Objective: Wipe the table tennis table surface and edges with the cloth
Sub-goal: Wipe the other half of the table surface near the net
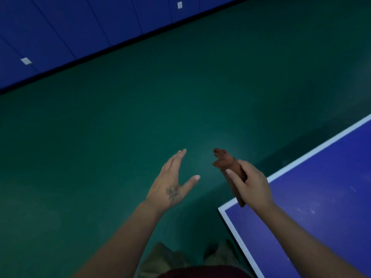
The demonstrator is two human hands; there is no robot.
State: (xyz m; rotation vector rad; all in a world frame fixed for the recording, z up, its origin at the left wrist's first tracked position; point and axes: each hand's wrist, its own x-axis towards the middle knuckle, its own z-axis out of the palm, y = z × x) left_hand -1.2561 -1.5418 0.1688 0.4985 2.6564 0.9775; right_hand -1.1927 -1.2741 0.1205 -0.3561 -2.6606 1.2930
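A blue table tennis table (325, 197) with a white border line fills the lower right; its near-left corner sits at about the bottom centre. My right hand (252, 185) grips a folded rust-brown cloth (224, 162) in the air just left of the table's edge, the cloth's free end sticking up past my fingers. My left hand (173, 183) hovers to the left of the cloth over the floor, fingers straight and thumb spread, holding nothing. A small gap separates the two hands.
Green floor (120, 127) spreads across most of the view. A blue panelled wall (70, 33) with a dark skirting runs along the upper left. Faint pale smudges mark the table top (307, 211) near my right forearm.
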